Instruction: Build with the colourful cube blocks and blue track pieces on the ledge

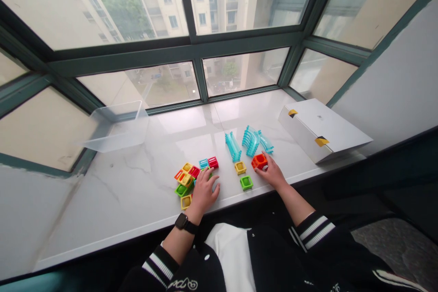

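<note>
My right hand (272,171) has its fingers closed round an orange-red toy block (259,161) at the surface of the white sill. Beside it lie a yellow block (240,167) and a green block (246,183), apart from each other. On the left, my left hand (206,188) reaches over a pile of coloured blocks (185,179), fingers apart, its palm side hidden. A red block (213,162) and a blue block (203,163) show just beyond its fingertips. Behind the right-hand blocks are clear turquoise track pieces: a straight stack (233,147), a curved stack (251,140) and another curved piece (266,142).
A clear plastic bin (118,139) stands at the back left of the marble-patterned sill (137,200). At the right is a white box (321,127) with yellow-and-black tabs. Window frames (201,80) border the back, and the sill's front edge runs close to my body.
</note>
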Available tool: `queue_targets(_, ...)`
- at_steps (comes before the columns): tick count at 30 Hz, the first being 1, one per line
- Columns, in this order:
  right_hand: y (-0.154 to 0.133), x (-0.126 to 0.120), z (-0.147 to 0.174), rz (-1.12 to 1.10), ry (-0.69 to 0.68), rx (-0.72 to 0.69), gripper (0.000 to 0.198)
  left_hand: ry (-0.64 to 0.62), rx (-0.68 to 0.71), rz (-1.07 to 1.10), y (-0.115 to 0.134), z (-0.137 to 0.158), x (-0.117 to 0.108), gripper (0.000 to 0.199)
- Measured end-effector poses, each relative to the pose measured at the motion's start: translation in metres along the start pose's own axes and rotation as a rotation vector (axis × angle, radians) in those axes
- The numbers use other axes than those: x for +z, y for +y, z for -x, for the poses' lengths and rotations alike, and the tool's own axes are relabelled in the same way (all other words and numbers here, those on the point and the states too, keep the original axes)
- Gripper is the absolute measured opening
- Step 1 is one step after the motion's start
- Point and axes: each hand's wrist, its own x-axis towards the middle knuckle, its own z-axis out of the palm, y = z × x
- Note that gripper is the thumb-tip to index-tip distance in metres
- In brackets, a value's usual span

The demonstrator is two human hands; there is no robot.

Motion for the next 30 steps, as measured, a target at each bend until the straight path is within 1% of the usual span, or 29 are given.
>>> queue_targets(3,0.006,-0.002,0.003,-0.070,-0.014,0.021,0.090,0.003,0.000,0.006,0.000,0.000,0.000,0.026)
queue_targets(6,0.018,-0.011,0.009,-0.132,0.005,0.047,0.081,0.002,0.001,0.008,-0.001,0.000,0.000,0.027)
queue_targets(8,0.023,-0.022,0.014,-0.155,0.066,0.077,0.071,0.001,0.006,0.004,-0.001,0.000,0.001,0.027)
queue_targets(10,0.021,-0.035,0.019,-0.167,0.176,0.104,0.060,0.004,0.008,-0.001,-0.001,0.000,0.002,0.027)
queue_targets(12,0.010,-0.046,0.023,-0.173,0.303,0.105,0.051,0.009,0.009,-0.004,-0.001,0.000,0.002,0.028)
queue_targets(14,-0.010,-0.052,0.026,-0.187,0.397,0.065,0.045,0.016,0.013,-0.005,-0.001,0.000,0.002,0.028)
queue_targets(15,-0.021,-0.053,0.027,-0.201,0.417,0.029,0.043,0.019,0.015,-0.006,-0.001,0.000,0.002,0.029)
queue_targets(17,-0.046,-0.049,0.028,-0.228,0.406,-0.058,0.038,0.020,0.016,-0.016,0.000,0.000,0.002,0.029)
queue_targets(20,-0.081,-0.032,0.028,-0.238,0.306,-0.175,0.031,0.014,0.023,-0.047,0.001,0.001,0.001,0.029)
queue_targets(23,-0.107,-0.005,0.026,-0.229,0.117,-0.298,0.030,0.023,0.016,-0.076,0.001,0.003,0.000,0.027)
queue_targets(25,-0.119,0.017,0.023,-0.184,-0.070,-0.396,0.033,0.032,0.002,-0.090,0.001,0.004,-0.002,0.026)
queue_targets(27,-0.126,0.042,0.018,-0.084,-0.232,-0.446,0.040,0.037,-0.001,-0.097,-0.001,0.005,-0.002,0.027)
queue_targets(30,-0.133,0.081,0.010,0.108,-0.368,-0.415,0.058,0.054,0.006,-0.103,-0.002,0.007,-0.001,0.029)
